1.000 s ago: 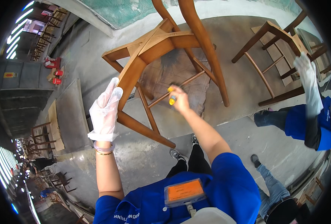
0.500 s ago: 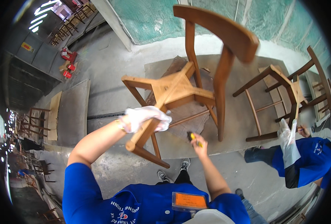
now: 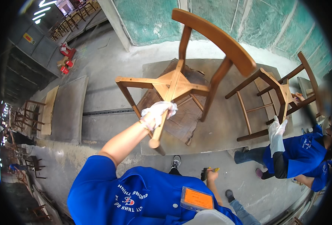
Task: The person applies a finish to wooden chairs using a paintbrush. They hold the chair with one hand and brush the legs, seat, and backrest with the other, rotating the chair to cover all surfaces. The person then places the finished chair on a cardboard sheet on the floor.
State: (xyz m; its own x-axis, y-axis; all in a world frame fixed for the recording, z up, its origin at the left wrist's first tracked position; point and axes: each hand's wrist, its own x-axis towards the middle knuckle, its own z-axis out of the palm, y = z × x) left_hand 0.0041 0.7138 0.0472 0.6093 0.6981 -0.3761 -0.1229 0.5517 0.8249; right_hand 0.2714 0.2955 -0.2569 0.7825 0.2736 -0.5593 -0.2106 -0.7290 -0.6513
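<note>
Squarely over a wide grey-brown platform [image 3: 220, 138], a brown wooden chair [image 3: 215, 42] with a curved backrest and a pale cross-braced seat frame faced the person, its backrest toward the teal-panelled wall [image 3: 147, 24]. Whether all its legs rested on the platform could not be told. The left hand [image 3: 157, 114], in a thin whitish glove, was wrapped firmly around the near arm of the seat frame, its fingers curled over the wood. Lower down and well apart from the chair, the bare right hand [image 3: 212, 176] was closed around a small yellow-handled brush [image 3: 204, 174] with black bristles, beside the person's blue shirt [image 3: 98, 187]; the shirt and forearm partly hid that area. A crumpled brown sheet [image 3: 184, 129] lay on the platform beneath the chair. To the right, a co-worker's white-gloved hand [image 3: 276, 129] touched the pale near rail of a second, darker brown chair [image 3: 271, 80]. Small red buckets [image 3: 64, 69] stood on the concrete floor [image 3: 98, 56] at upper left.
</note>
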